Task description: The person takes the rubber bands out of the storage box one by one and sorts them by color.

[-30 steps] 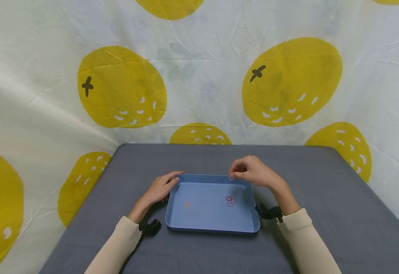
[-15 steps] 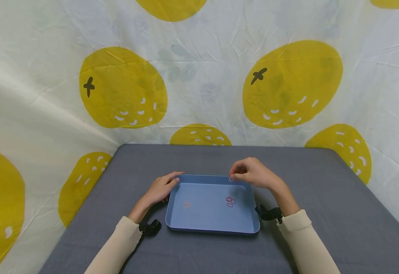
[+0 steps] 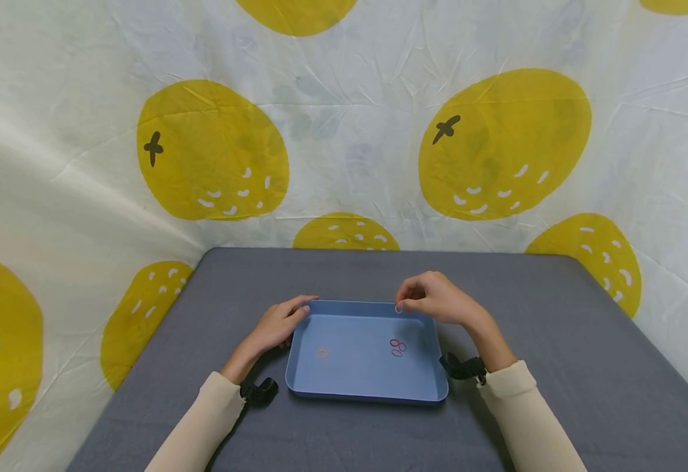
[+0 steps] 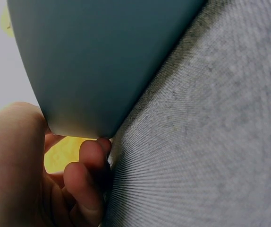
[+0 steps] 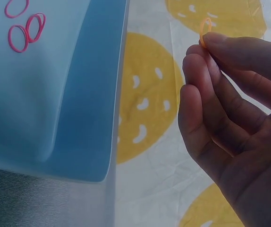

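A shallow blue tray (image 3: 358, 377) lies before me. At its back left corner my left hand (image 3: 275, 326) holds the rim, thumb on the edge and several fingers curled against the outer wall in the left wrist view. My right hand (image 3: 436, 298) pinches a small orange-yellow rubber band (image 5: 201, 35) between thumb and index finger, above the tray's back right rim. Pinkish-red rubber bands (image 5: 10, 39) lie in a cluster on the right side of the tray floor. On its left side lies an orange rubber band (image 3: 323, 353).
The tray rests on a table covered in grey cloth (image 3: 344, 436). Behind and to the sides hangs a white sheet (image 3: 352, 124) printed with yellow fruit. Each wrist wears a black camera mount, and the right one (image 3: 463, 367) is close to the tray's right wall.
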The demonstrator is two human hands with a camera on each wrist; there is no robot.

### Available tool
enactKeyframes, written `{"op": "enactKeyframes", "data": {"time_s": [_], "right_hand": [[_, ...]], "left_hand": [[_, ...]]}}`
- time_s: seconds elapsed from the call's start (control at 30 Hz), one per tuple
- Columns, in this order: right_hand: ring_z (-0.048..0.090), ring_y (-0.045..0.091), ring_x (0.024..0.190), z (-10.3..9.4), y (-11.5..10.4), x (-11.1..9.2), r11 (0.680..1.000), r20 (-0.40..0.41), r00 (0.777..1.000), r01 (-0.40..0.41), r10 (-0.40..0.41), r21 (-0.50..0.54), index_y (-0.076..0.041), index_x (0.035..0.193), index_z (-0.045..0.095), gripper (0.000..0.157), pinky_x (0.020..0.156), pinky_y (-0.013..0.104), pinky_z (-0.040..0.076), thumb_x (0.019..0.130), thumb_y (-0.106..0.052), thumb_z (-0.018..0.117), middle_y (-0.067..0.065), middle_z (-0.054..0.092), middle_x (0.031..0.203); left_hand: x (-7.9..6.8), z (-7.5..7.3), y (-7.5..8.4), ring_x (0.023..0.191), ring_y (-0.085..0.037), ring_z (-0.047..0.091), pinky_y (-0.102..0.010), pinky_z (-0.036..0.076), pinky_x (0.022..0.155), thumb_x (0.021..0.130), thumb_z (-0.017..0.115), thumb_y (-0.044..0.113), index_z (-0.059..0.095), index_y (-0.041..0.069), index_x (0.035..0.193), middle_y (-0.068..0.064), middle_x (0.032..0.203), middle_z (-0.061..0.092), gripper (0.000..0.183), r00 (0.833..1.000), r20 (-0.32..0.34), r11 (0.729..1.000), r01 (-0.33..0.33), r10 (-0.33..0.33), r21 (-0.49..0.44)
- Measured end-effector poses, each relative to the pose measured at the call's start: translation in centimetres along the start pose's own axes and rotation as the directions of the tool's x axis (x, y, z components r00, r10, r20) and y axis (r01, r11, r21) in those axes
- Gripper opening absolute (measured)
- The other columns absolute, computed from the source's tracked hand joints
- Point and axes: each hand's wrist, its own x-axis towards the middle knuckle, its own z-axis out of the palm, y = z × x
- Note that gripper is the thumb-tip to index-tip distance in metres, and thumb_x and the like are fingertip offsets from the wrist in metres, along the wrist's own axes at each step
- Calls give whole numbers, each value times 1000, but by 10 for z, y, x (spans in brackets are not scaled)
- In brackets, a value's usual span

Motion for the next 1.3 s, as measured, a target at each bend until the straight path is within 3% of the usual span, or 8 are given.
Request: {"op": "enactKeyframes", "data": {"time_s": [0.3, 0.83, 1.07, 1.3], "right_hand": [[70, 26, 79, 4, 1, -1, 1000, -10, 1000, -1, 1, -4, -11, 92, 79, 7, 69, 26, 53, 95, -10, 73, 13, 77, 90], [67, 15, 76, 0, 2, 0, 1000, -7, 1000, -5, 4, -22, -12, 91, 79, 7, 68, 27, 52, 96, -14, 74, 11, 77, 88], [69, 22, 77, 0, 1, 1, 1000, -3, 1000, -11, 11, -13, -11, 91, 79, 7, 67, 27, 52, 96, -13, 73, 11, 77, 88], [66, 13, 74, -1, 3, 0, 1000, -6, 1000, -10, 10, -20, -13, 91, 79, 6, 66, 26, 52, 95, -14, 74, 11, 77, 88]], "left_hand": [[-1, 1, -2, 42, -23, 55, -39, 49, 42, 111, 46, 37, 56, 41, 147, -4, 72, 63, 37, 1000, -8, 1000, 2, -2, 11], [1, 0, -2, 42, -22, 54, -38, 49, 41, 111, 46, 37, 56, 36, 149, -4, 73, 63, 39, 1000, -2, 1000, -3, 3, 4], [0, 0, -1, 41, -22, 54, -38, 49, 41, 111, 46, 37, 56, 36, 149, -3, 74, 64, 39, 1000, -5, 1000, -8, 8, -5], [0, 0, -2, 41, -22, 54, -39, 49, 42, 111, 46, 37, 56, 36, 149, -2, 76, 65, 39, 1000, 1, 1000, -11, 11, -4]]}}
